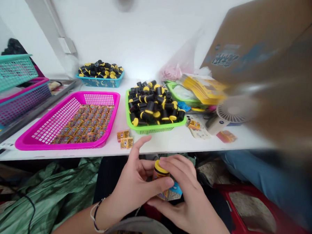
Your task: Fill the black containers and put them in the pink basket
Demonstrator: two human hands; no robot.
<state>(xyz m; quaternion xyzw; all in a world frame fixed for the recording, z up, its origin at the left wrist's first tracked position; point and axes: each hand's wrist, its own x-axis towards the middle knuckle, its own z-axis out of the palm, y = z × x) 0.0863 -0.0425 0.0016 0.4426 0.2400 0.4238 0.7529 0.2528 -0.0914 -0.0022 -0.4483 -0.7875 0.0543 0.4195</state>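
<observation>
The left hand (133,185) and right hand (187,199) close around a small yellow-capped jar (160,167), held just beyond the white surface's (170,145) near edge, their fingers (177,163) hiding most of its label (175,190).

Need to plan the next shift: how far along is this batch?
Looks done: rows of small printed boxes fill the pink basket. In hand: the left hand and right hand grip a yellow-capped black container with a printed wrapper. Left: black, yellow-capped cylinders heaped in the green basket and blue basket, so plenty seems to remain.
</observation>
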